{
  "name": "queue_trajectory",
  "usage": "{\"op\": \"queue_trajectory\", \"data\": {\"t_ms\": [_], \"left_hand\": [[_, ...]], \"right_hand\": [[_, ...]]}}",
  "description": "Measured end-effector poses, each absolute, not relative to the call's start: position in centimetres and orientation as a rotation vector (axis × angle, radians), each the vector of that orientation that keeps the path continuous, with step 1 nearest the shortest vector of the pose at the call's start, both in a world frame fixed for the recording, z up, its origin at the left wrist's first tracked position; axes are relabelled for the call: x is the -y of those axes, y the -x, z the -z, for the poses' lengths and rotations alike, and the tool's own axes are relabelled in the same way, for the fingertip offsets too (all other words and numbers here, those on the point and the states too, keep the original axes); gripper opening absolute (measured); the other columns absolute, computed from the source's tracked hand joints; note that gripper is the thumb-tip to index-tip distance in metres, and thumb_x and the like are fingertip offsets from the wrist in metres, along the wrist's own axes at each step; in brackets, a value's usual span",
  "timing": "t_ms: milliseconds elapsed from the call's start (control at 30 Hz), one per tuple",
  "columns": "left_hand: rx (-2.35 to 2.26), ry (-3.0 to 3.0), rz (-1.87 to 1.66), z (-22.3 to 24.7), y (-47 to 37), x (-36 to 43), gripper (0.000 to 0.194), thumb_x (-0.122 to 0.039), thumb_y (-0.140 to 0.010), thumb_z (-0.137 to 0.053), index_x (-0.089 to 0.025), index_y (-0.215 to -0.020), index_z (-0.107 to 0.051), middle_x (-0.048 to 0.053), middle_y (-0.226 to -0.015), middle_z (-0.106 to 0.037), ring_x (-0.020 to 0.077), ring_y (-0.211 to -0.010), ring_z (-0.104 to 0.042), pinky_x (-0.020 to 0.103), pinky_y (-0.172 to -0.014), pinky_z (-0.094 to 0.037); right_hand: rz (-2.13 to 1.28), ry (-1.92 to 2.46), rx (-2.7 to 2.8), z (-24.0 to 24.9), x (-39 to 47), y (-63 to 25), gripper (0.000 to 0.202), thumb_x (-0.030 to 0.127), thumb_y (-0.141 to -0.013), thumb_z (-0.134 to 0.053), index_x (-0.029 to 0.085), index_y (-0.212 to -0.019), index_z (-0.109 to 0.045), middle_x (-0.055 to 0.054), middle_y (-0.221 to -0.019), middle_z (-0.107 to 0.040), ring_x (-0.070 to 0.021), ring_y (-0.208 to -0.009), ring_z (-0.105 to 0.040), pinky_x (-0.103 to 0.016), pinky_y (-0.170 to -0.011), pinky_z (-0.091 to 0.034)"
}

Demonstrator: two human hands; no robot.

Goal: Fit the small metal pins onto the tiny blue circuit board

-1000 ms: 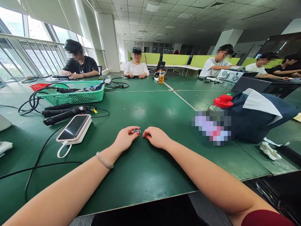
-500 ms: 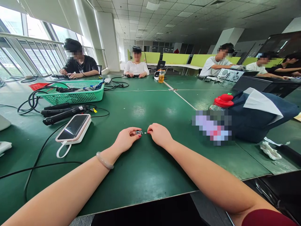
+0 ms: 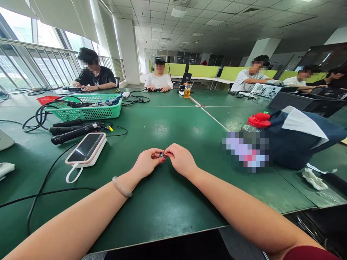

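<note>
Over the green table [image 3: 151, 202], my left hand [image 3: 146, 161] pinches a small dark circuit board [image 3: 162, 155] between thumb and fingers. My right hand [image 3: 180, 157] is closed, its fingertips meeting the board's right edge. The tiny pale piece in the right fingertips is hidden now. Left of my hands lies a phone [image 3: 87, 147] on a thick white block, with a white strap loop [image 3: 74, 174] at its near end.
A green basket [image 3: 86, 113] of cables stands at the left, black rod-like devices [image 3: 77, 133] before it. At right are a red-lidded bottle [image 3: 258, 121], a dark blue bag [image 3: 292, 144] and crumpled tissue [image 3: 314, 179]. Several people sit around the far side.
My right hand has moved left, bringing the small pale piece up to the circuit board. My left hand still grips the board, now turned slightly. The whole view has shifted a little downward.
</note>
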State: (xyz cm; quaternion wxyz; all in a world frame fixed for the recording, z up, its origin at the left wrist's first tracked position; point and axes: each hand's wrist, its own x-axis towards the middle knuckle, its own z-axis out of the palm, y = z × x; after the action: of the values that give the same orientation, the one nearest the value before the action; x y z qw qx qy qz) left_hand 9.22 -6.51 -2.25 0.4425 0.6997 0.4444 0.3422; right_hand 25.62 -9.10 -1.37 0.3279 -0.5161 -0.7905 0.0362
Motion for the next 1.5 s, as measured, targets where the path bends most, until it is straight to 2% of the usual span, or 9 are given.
{"op": "queue_trajectory", "data": {"t_ms": [333, 500, 667, 867, 933, 1167, 1267, 1400, 1500], "left_hand": [[-1.097, -1.726, -0.884, 2.3, -9.0, 6.5, 0.033, -0.035, -0.067, -0.066, -0.019, -0.096, -0.065, 0.003, -0.08, -0.068, 0.0164, -0.071, -0.06, 0.028, -0.068, -0.045], [-1.016, -1.623, -0.982, 2.2, -9.0, 6.3, 0.037, -0.036, -0.069, -0.064, -0.016, -0.1, -0.063, 0.004, -0.08, -0.067, 0.0137, -0.067, -0.058, 0.025, -0.063, -0.045], [-1.017, -1.621, -0.945, 1.8, -9.0, 6.5, 0.04, -0.037, -0.071, -0.061, -0.015, -0.105, -0.063, 0.003, -0.074, -0.064, 0.0116, -0.059, -0.053, 0.025, -0.06, -0.044], [-0.888, -1.376, -0.942, 1.2, -9.5, 7.4, 0.039, -0.035, -0.068, -0.065, -0.017, -0.103, -0.062, 0.007, -0.105, -0.064, 0.0182, -0.092, -0.057, 0.031, -0.085, -0.044], [-0.845, -1.253, -0.907, 1.0, -9.6, 7.7, 0.04, -0.034, -0.068, -0.066, -0.016, -0.104, -0.061, 0.008, -0.106, -0.063, 0.0188, -0.098, -0.056, 0.032, -0.089, -0.043], [-0.878, -1.203, -0.746, 1.1, -9.2, 7.7, 0.036, -0.027, -0.069, -0.067, -0.014, -0.102, -0.062, 0.005, -0.089, -0.067, 0.0127, -0.078, -0.061, 0.025, -0.076, -0.047], [-0.889, -1.234, -0.772, 0.7, -8.6, 7.1, 0.034, -0.025, -0.07, -0.067, -0.014, -0.102, -0.062, 0.007, -0.094, -0.066, 0.0136, -0.081, -0.062, 0.026, -0.078, -0.049], [-1.207, -1.516, -0.905, -0.5, -6.0, 5.2, 0.034, -0.02, -0.08, -0.051, -0.014, -0.112, -0.057, 0.012, -0.108, -0.064, 0.0181, -0.092, -0.063, 0.03, -0.084, -0.049], [-1.887, -2.124, -0.605, -1.0, -3.0, 3.6, 0.039, -0.015, -0.081, -0.042, -0.015, -0.117, -0.056, 0.012, -0.107, -0.065, 0.0234, -0.097, -0.061, 0.033, -0.087, -0.046]], "right_hand": [[-0.1, 1.316, 2.087, 1.0, 9.3, -25.8, 0.017, 0.015, -0.088, -0.046, 0.019, -0.091, -0.062, -0.002, -0.087, -0.061, -0.0129, -0.08, -0.056, -0.023, -0.073, -0.043], [-0.142, 1.363, 2.05, 1.1, 9.2, -26.1, 0.014, 0.028, -0.085, -0.055, 0.02, -0.094, -0.062, -0.002, -0.087, -0.061, -0.0132, -0.075, -0.055, -0.024, -0.065, -0.042], [-0.124, 1.407, 2.091, 1.3, 9.3, -25.9, 0.021, 0.036, -0.088, -0.048, 0.021, -0.091, -0.062, -0.001, -0.082, -0.061, -0.0129, -0.073, -0.055, -0.023, -0.061, -0.038], [-0.044, 1.415, 2.156, 1.1, 9.7, -25.3, 0.018, 0.035, -0.087, -0.051, 0.02, -0.088, -0.061, -0.001, -0.086, -0.061, -0.013, -0.076, -0.056, -0.023, -0.066, -0.04], [0.004, 1.42, 2.203, 1.1, 9.8, -25.2, 0.018, 0.034, -0.087, -0.05, 0.019, -0.085, -0.061, -0.002, -0.085, -0.061, -0.0134, -0.078, -0.057, -0.023, -0.069, -0.04], [0.158, 1.433, 2.358, 1.5, 9.7, -24.4, 0.022, 0.035, -0.088, -0.047, 0.018, -0.087, -0.061, -0.005, -0.087, -0.061, -0.0158, -0.077, -0.057, -0.025, -0.066, -0.04], [0.11, 1.417, 2.321, 1.7, 9.6, -24.6, 0.023, 0.038, -0.087, -0.049, 0.019, -0.093, -0.06, -0.005, -0.088, -0.061, -0.0159, -0.078, -0.057, -0.025, -0.067, -0.039], [-0.069, 1.437, 2.193, 1.4, 8.8, -26.3, 0.025, 0.038, -0.088, -0.046, 0.021, -0.081, -0.062, -0.002, -0.079, -0.061, -0.0132, -0.073, -0.055, -0.023, -0.064, -0.037], [-0.221, 1.492, 2.083, 1.3, 8.0, -27.9, 0.028, 0.034, -0.088, -0.044, 0.019, -0.072, -0.061, -0.001, -0.073, -0.06, -0.0118, -0.066, -0.052, -0.022, -0.059, -0.035]]}}
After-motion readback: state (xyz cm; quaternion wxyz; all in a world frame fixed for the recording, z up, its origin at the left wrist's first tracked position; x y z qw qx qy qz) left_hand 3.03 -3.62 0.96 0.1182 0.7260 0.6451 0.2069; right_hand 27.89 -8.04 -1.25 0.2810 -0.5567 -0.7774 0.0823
